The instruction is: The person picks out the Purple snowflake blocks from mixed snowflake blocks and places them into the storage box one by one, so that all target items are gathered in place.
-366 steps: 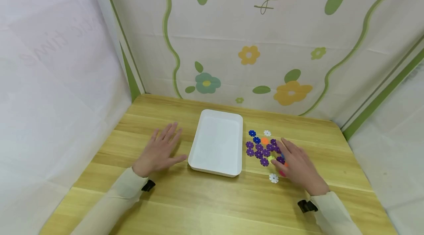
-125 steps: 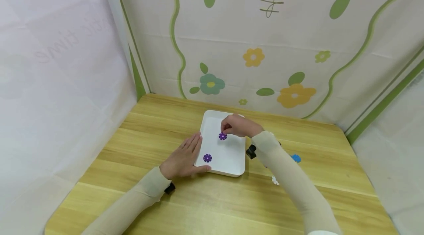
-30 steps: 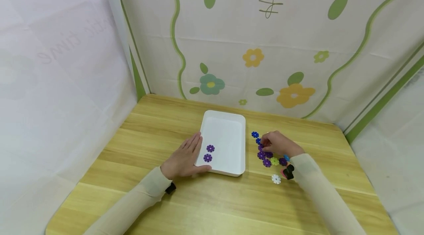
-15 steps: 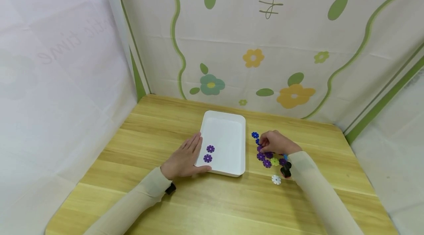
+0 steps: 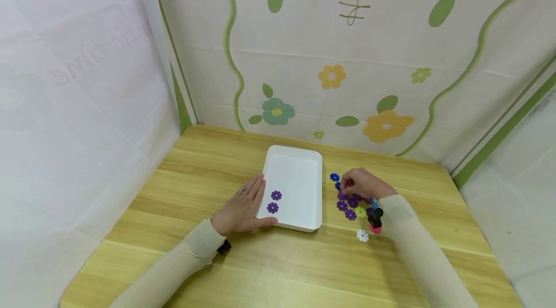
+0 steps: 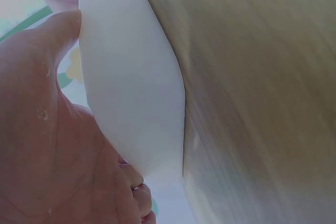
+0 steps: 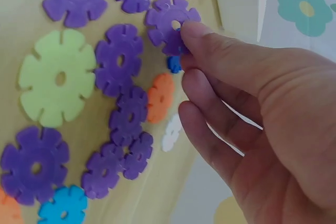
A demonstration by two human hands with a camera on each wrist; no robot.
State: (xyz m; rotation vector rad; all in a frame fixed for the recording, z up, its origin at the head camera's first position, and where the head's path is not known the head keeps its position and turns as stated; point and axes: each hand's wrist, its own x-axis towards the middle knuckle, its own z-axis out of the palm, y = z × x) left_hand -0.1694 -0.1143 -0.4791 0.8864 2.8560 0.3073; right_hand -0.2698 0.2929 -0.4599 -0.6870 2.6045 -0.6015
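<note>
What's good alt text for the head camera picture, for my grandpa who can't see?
A person's right hand reaches into colourful flower-shaped pieces on a wooden table while the left hand touches a white tray holding two purple pieces.

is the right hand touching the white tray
Apart: the head view shows a strip of bare tabletop between the right hand and the white tray.

White rectangular tray (image 5: 298, 180), lying flat, two purple notched discs (image 5: 272, 205) lined up inside near its left wall, a third purple disc (image 7: 164, 18) pinched by its edge, more purple discs (image 7: 117, 76) clustered to the tray's right.
</note>
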